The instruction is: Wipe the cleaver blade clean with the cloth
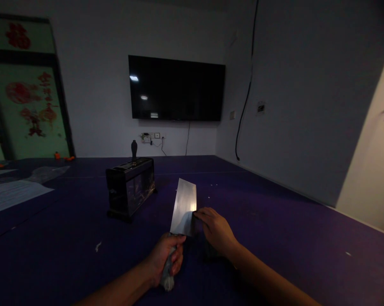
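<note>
My left hand (165,257) is closed round the wrapped handle of a cleaver (184,204), holding its broad shiny blade upright and pointing away from me. My right hand (214,229) rests against the blade's right lower edge, fingers pressed together there. What lies under those fingertips is too dark to make out. Both forearms reach in from the bottom of the view over a dark purple floor (275,221).
A black knife block (130,187) with one dark handle sticking up stands just left of and behind the blade. Pale sheets (13,191) lie at the far left. A wall-mounted television (177,89) and sockets are behind, and a glass door (26,102) with red decorations is at left.
</note>
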The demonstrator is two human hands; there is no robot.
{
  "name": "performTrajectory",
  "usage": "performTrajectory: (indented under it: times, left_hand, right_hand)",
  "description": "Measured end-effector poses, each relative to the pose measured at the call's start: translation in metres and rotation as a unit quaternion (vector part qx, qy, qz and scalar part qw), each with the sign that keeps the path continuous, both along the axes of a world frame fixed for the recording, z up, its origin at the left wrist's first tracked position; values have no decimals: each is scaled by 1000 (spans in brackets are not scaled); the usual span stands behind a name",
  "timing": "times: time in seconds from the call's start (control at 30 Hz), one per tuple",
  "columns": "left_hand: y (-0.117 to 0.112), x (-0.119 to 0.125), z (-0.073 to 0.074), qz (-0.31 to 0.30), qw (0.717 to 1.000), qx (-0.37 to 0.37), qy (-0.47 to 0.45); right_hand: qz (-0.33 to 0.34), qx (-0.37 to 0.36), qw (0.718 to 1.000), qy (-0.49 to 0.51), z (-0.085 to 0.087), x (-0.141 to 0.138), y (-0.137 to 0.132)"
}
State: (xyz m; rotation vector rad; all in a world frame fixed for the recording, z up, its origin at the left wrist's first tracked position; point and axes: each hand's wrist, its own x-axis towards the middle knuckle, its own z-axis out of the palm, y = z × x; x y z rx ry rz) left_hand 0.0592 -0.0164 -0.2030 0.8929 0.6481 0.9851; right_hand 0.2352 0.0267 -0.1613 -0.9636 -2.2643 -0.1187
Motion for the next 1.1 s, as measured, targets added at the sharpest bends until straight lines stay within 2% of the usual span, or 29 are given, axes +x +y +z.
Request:
performTrajectory:
  times: [0.33, 0.53, 0.7, 0.93, 1.1]
  left_hand:
    - [-2, 1, 2, 17, 1000, -4, -9]
    - [0, 1, -1, -33, 999, 31, 24]
    - [-3, 1, 4, -62, 997, 35, 43]
    - [-6, 0, 6, -63, 997, 21, 39]
    - [-7, 0, 6, -62, 997, 25, 38]
  right_hand:
    - [16, 15, 1000, 5, -1, -1, -1]
    - [-21, 52, 998, 27, 1, 6, 8]
    - [-43, 70, 996, 43, 3, 14, 14]
    - [-77, 83, 992, 55, 3, 19, 21]
    - [-62, 68, 993, 67, 3, 18, 19]
